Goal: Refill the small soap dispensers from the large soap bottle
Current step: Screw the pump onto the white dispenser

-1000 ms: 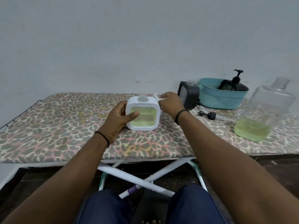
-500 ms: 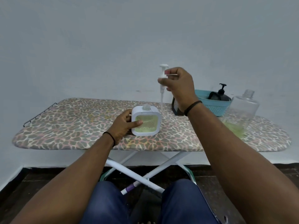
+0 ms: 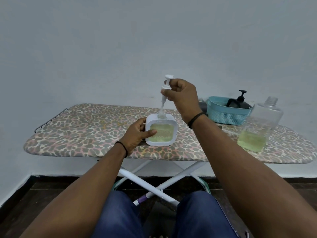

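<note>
The pump (image 3: 166, 90), pinched in the right hand (image 3: 182, 97), has dropped from mid-air until its tube enters the dispenser (image 3: 160, 130) below, gripped by the left hand (image 3: 137, 133): filled, ready for capping.

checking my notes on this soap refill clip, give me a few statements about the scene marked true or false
1. The right hand holds the white pump above the white dispenser, its tube reaching down to the dispenser's neck. True.
2. The left hand rests flat on the ironing board, away from the dispenser. False: it grips the dispenser's side.
3. The large clear bottle is full to the neck. False: green soap fills only its bottom part.
4. A black pump bottle sits in the teal basket. True.
5. The large bottle has no cap on. True.
</note>
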